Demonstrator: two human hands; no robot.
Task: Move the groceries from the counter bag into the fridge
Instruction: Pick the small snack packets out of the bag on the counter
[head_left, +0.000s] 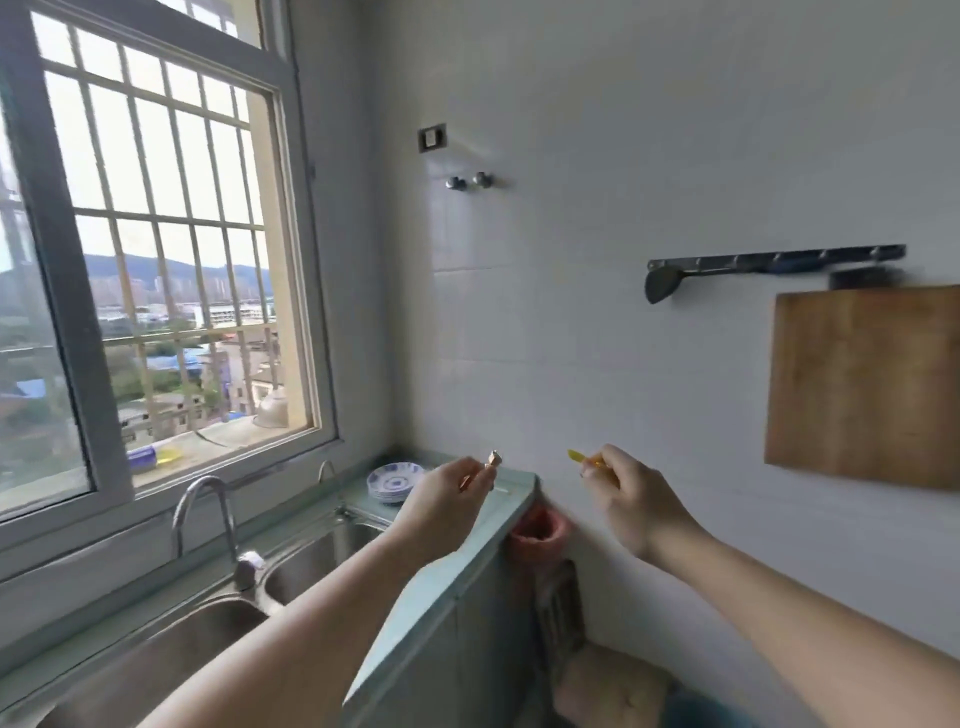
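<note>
My left hand (447, 501) is raised over the end of the green counter (457, 566) and pinches a small copper-coloured object (492, 460) between its fingertips. To its right, in front of the tiled wall, my right hand (626, 493) pinches a small yellow piece (577, 455) that sticks out to the left. The two hands are apart and hold their things at about the same height. No grocery bag and no fridge are in view.
A double steel sink (317, 558) with a tap (208, 512) runs under the window. Stacked blue-patterned plates (392, 480) sit at the counter's far corner. A pink bin (537, 532) stands beyond the counter end. A wooden cutting board (865, 384) and a hook rail (774, 260) hang on the wall.
</note>
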